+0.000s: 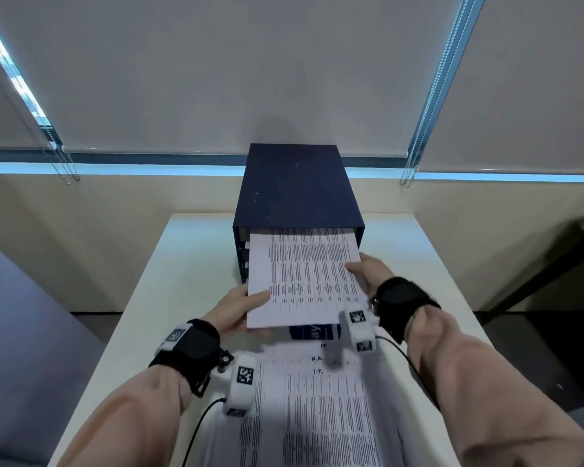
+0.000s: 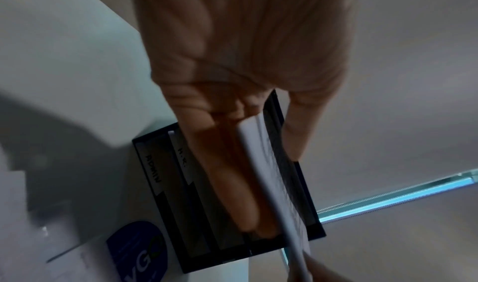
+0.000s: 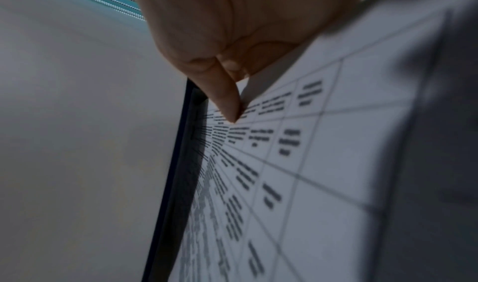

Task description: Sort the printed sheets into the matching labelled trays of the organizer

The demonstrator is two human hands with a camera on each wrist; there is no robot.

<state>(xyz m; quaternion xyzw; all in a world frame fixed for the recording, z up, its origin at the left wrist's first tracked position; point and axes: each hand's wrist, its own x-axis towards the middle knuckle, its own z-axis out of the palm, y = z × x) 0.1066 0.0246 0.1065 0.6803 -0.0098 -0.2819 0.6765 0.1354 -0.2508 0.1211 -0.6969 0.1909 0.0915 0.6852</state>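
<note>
Both hands clamped on printed sheet (image 1: 304, 281), left hand (image 1: 240, 308) pinching its near-left corner, right hand (image 1: 368, 271) pinching right edge, sheet's far end inside organizer (image 1: 297, 190) top tray.

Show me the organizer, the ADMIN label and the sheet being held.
organizer (image 1: 297, 187), head view, its dark top panel.
ADMIN label (image 2: 152, 167), left wrist view, the printed word.
sheet (image 1: 307, 281), head view, middle of the printed table.

Surface: white table (image 1: 196, 264)
At its far end: dark blue organizer (image 1: 297, 190)
Near end: printed sheets (image 1: 317, 416) lying flat on it
</note>
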